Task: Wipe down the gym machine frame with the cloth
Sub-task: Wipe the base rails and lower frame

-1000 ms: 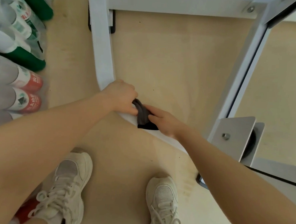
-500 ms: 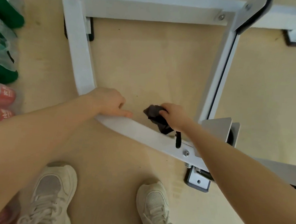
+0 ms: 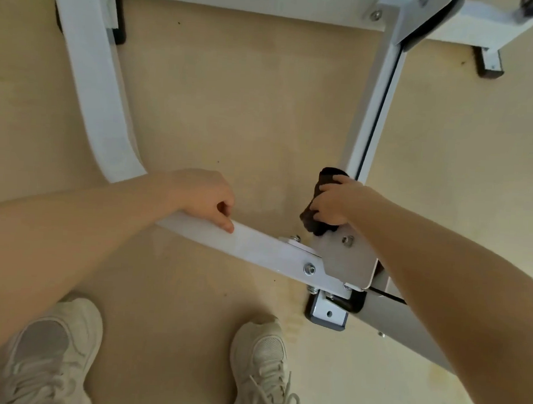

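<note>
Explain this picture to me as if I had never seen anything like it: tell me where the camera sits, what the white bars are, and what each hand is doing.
The camera is worn on the person's head and looks down, so you see both arms, the shoes and the tan floor. The white bars are the base frame of a gym machine, bolted together and standing on the floor on small feet. The right hand grips a dark cloth, bunched up, at the foot of the frame's right-hand bar, just above a grey metal plate. The left hand holds nothing: it rests on the near white bar, fingers loosely curled.
</note>
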`<control>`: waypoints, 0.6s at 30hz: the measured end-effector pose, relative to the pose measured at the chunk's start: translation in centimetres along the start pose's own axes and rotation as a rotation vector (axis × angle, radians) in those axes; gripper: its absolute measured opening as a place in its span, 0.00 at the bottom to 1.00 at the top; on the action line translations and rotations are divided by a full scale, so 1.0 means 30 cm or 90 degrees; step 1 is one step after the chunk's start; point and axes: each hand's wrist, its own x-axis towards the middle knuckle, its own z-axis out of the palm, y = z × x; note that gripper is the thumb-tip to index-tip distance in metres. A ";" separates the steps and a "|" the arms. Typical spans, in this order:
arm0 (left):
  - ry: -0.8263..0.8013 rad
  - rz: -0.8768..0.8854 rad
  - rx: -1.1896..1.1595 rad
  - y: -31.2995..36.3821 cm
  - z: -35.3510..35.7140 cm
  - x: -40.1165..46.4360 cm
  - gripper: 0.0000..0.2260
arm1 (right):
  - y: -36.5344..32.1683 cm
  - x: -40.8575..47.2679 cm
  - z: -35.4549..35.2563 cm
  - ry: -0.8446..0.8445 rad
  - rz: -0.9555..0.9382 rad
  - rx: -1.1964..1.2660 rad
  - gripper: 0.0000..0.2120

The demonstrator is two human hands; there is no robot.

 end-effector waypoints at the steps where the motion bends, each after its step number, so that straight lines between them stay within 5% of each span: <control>1: 0.013 -0.003 -0.004 -0.003 0.006 -0.005 0.14 | 0.021 0.004 0.003 0.048 0.035 -0.013 0.18; 4: 0.033 -0.014 -0.021 -0.002 0.016 -0.019 0.13 | 0.027 0.004 0.022 0.105 0.103 0.009 0.20; 11: 0.011 -0.020 -0.015 0.013 -0.001 -0.017 0.10 | -0.081 0.028 0.056 0.058 -0.005 0.001 0.14; 14: -0.005 -0.036 -0.010 0.014 -0.008 -0.011 0.10 | -0.003 0.036 0.056 0.168 0.087 0.104 0.18; 18: -0.030 -0.077 -0.018 0.023 -0.018 -0.003 0.11 | 0.065 0.070 0.041 0.188 0.237 0.332 0.32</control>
